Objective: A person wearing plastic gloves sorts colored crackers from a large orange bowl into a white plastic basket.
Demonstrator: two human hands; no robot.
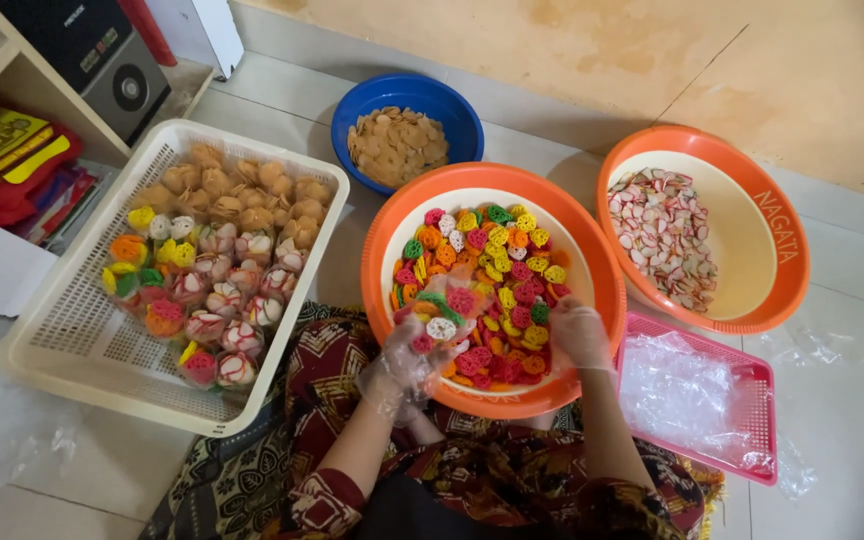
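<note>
An orange basin (389, 238) in front of me holds a heap of small round lattice crackers (497, 270) in red, yellow, green, orange and white. Both hands wear thin clear plastic gloves. My left hand (407, 362) holds a small clear plastic bag (445, 316) with a few coloured crackers in it, at the basin's near left rim. My right hand (578, 336) rests among the crackers at the basin's near right side, fingers curled over them.
A cream perforated basket (72, 330) at the left holds filled bags of crackers. A blue bowl (404, 100) of tan crackers, a second orange basin (752, 215) of pink-white crackers and a pink tray (752, 385) of plastic bags stand around. A shelf (12, 70) is far left.
</note>
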